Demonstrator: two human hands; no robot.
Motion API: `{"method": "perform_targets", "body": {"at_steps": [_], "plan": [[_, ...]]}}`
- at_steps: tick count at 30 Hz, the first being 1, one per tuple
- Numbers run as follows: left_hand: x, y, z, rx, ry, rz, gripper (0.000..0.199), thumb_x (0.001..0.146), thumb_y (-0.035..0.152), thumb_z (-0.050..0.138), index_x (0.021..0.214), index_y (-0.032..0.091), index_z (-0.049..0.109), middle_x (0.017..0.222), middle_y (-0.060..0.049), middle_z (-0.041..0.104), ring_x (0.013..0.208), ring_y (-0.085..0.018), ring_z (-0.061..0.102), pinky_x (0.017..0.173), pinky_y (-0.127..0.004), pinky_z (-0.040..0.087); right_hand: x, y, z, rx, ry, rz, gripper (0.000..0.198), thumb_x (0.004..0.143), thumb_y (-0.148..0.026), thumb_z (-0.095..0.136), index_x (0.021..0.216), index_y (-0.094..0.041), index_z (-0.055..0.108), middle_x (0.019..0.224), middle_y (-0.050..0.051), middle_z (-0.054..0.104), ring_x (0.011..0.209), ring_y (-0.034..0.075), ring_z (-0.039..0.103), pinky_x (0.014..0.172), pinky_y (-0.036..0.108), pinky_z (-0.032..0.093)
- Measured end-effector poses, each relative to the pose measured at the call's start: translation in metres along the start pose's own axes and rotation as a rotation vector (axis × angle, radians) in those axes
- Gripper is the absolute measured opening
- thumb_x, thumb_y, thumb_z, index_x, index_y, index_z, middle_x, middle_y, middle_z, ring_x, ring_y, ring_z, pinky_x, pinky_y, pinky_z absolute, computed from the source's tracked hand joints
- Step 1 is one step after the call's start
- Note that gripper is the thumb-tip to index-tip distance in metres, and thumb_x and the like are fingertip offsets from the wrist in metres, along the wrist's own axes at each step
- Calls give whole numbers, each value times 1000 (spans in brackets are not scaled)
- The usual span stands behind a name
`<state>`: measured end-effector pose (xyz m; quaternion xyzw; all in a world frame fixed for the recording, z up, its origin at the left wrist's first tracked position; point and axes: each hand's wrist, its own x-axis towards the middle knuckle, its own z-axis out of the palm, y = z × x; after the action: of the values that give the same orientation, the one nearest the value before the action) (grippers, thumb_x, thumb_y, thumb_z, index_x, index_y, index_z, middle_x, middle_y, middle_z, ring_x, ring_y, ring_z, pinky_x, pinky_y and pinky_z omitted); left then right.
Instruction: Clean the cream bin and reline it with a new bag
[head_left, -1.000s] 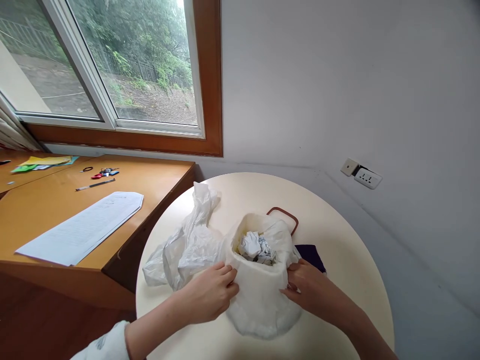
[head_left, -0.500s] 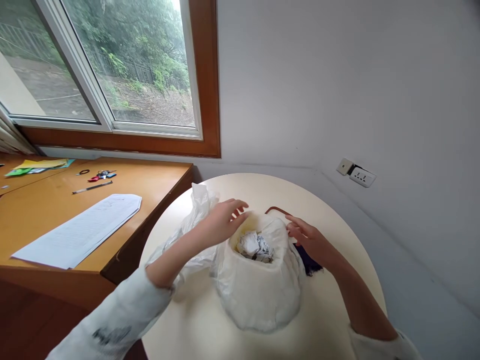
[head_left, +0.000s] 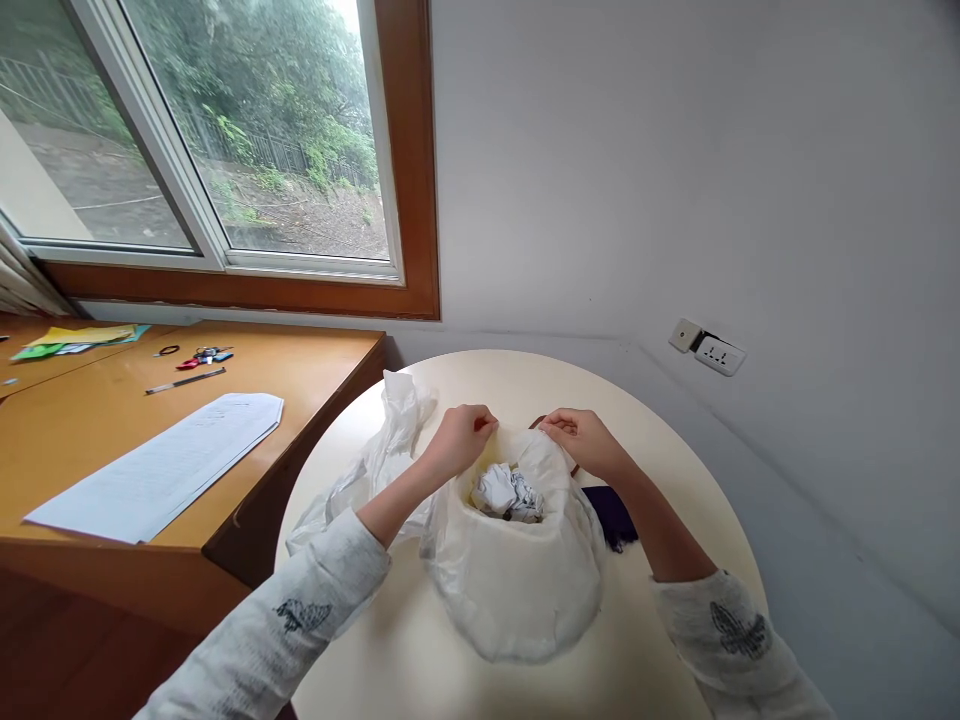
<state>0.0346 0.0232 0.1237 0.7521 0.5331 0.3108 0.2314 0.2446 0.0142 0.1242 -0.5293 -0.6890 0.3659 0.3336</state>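
A white plastic bag (head_left: 517, 590) covers a rounded bin on the round table, its edge folded outward over the rim. Crumpled paper (head_left: 504, 490) lies inside the opening. At the far left of the rim, my left hand (head_left: 463, 437) pinches the bag's edge with thumb and fingertips together. My right hand (head_left: 583, 440) pinches the same bag at the far right of the rim. Left of the bin lies a second, rumpled white plastic bag (head_left: 401, 420). A dark purple cloth (head_left: 613, 515) and a brown-edged object (head_left: 537, 422) are partly hidden behind my right arm and the bag.
The cream round table (head_left: 645, 640) stands against the wall. To its left, a wooden desk (head_left: 322, 350) holds paper sheets (head_left: 169, 465), a pen (head_left: 185, 381), keys (head_left: 206, 356) and coloured papers (head_left: 82, 338). A wall socket (head_left: 720, 354) is at the right.
Both hands have closed from loose, spread fingers into pinches at the bag's far edge. My right hand has moved left and away from me, closer to my left hand.
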Motion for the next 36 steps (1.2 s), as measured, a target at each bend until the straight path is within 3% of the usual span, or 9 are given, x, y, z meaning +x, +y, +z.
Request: {"method": "perform_targets", "body": {"at_steps": [4, 7, 12, 17, 22, 29, 33, 36], "plan": [[1, -1, 0, 21, 38, -1, 18, 78, 23, 45, 67, 17, 58, 70, -4, 66, 66, -17, 58, 61, -28, 44, 0, -8, -2, 45, -157, 28, 38, 79, -47, 51, 105, -20, 61, 92, 6, 66, 78, 17, 60, 63, 27, 47], [0, -1, -1, 43, 50, -8, 16, 78, 20, 44, 66, 18, 55, 68, -4, 64, 64, -17, 56, 58, -27, 41, 1, -7, -3, 24, -224, 34, 34, 76, -44, 57, 99, -21, 63, 87, 5, 66, 75, 17, 60, 59, 27, 47], [-5, 0, -5, 81, 44, -21, 9, 76, 17, 44, 68, 19, 49, 68, -5, 60, 61, -18, 53, 52, -27, 37, 9, 2, -1, -1, -98, -15, 24, 74, -41, 58, 80, -19, 65, 80, 5, 66, 73, 19, 60, 60, 28, 47], [-9, 0, -6, 88, 55, -29, 10, 77, 15, 42, 69, 20, 43, 66, -3, 57, 60, -18, 51, 52, -26, 35, 21, -9, 2, -25, 46, -130, 18, 74, -35, 57, 77, -18, 64, 78, 4, 66, 74, 17, 58, 67, 29, 45], [-10, -1, -6, 58, 64, -53, 10, 78, 18, 41, 68, 21, 42, 66, -2, 55, 62, -17, 51, 55, -27, 35, 37, -23, 8, -68, -6, -251, 14, 75, -29, 55, 77, -20, 65, 80, 1, 65, 77, 14, 55, 75, 28, 40], [-14, -13, -11, -30, 14, -118, 16, 79, 28, 43, 65, 20, 43, 64, 0, 53, 61, -15, 50, 54, -26, 36, 62, 9, 16, 35, -151, -96, 15, 66, -28, 64, 70, -14, 65, 68, 4, 64, 65, 14, 57, 62, 26, 43], [-20, -21, -14, -114, -49, -164, 23, 81, 36, 41, 68, 18, 47, 63, 1, 52, 59, -14, 50, 52, -25, 37, 53, 29, 12, 118, -2, -20, 25, 74, -37, 55, 83, -15, 62, 78, 5, 64, 71, 14, 58, 67, 27, 44], [-29, -23, -18, -195, -114, -189, 28, 82, 39, 36, 82, 18, 54, 74, -2, 59, 67, -15, 55, 57, -26, 42, 32, 40, 7, 178, 113, 44, 33, 81, -44, 42, 91, -16, 59, 87, 7, 63, 79, 16, 59, 70, 29, 45]]}}
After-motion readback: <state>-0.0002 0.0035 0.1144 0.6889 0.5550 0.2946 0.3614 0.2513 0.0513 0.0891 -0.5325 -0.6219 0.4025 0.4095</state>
